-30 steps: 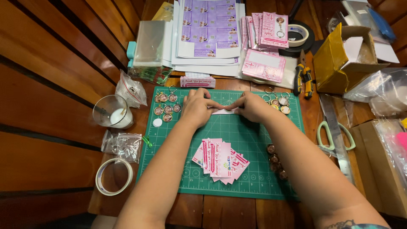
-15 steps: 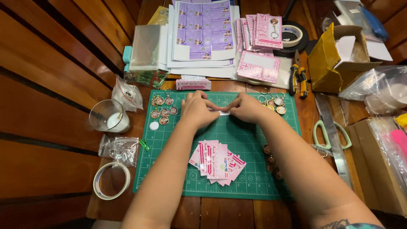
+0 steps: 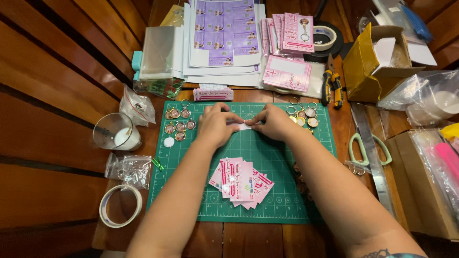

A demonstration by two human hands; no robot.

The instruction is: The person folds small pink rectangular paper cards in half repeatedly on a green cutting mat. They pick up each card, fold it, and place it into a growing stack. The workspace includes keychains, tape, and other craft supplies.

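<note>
Together, the left hand [image 3: 215, 125] and right hand [image 3: 275, 122] pinch a small white paper slip [image 3: 244, 126] between their fingertips over the far edge of the green cutting mat [image 3: 282, 200], while a clear plastic cup [image 3: 114, 132] holding white liquid stands near the counter's left edge.

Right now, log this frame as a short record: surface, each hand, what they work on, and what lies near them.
surface: green cutting mat on a wooden table
left hand: on the mat, fingertips pinching a small white piece
right hand: pinching the same piece from the other side
near left hand: round keychains, clear cup
near right hand: more keychains
below hands: fanned pink cards
right edge: scissors, pliers
lower left: tape roll
</note>
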